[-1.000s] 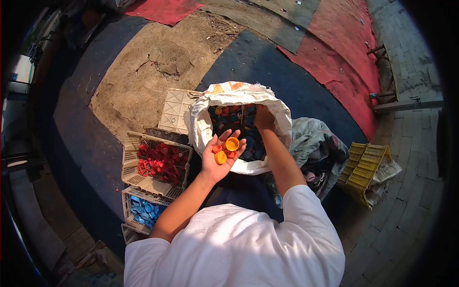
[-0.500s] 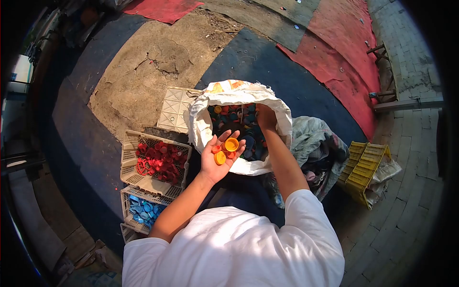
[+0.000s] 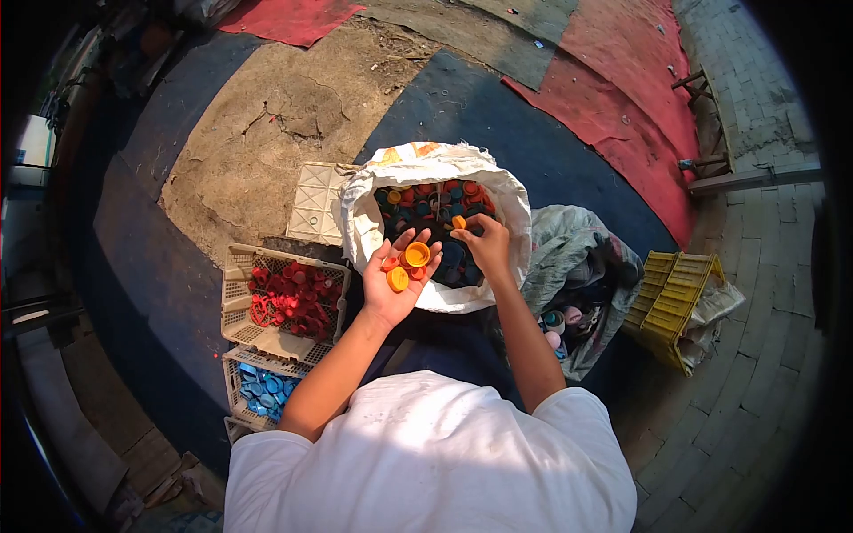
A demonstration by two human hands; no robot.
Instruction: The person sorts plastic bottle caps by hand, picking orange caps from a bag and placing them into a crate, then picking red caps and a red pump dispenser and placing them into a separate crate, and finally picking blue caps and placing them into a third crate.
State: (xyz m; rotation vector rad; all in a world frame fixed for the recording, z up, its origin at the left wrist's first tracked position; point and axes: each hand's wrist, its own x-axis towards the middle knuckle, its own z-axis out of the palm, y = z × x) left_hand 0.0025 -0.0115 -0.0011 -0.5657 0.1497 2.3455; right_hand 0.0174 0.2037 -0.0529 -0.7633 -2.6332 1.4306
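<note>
My left hand (image 3: pixel 392 296) is palm up with curled fingers, cradling several yellow and red-orange bottle caps (image 3: pixel 417 255). Pinched in the fingertips of my right hand (image 3: pixel 489 246) is an orange-yellow bottle cap (image 3: pixel 459 222), held over the open mouth of a white woven sack (image 3: pixel 513 191). Inside that sack lie many mixed caps (image 3: pixel 426 206), mostly dark, red and orange. Both hands are above the sack's near part, with the right hand a little farther forward than the left.
Left of me stand a crate of red caps (image 3: pixel 238 258) and a crate of blue caps (image 3: pixel 233 377). A pale crate (image 3: pixel 313 206) is behind them. To the right are a grey-green sack (image 3: pixel 569 235) with mixed items and a yellow crate (image 3: pixel 673 289).
My right hand has come up out of the sack's far right side and moved toward the left hand, now showing an orange-yellow cap in its fingertips. My left hand still carries its caps.
</note>
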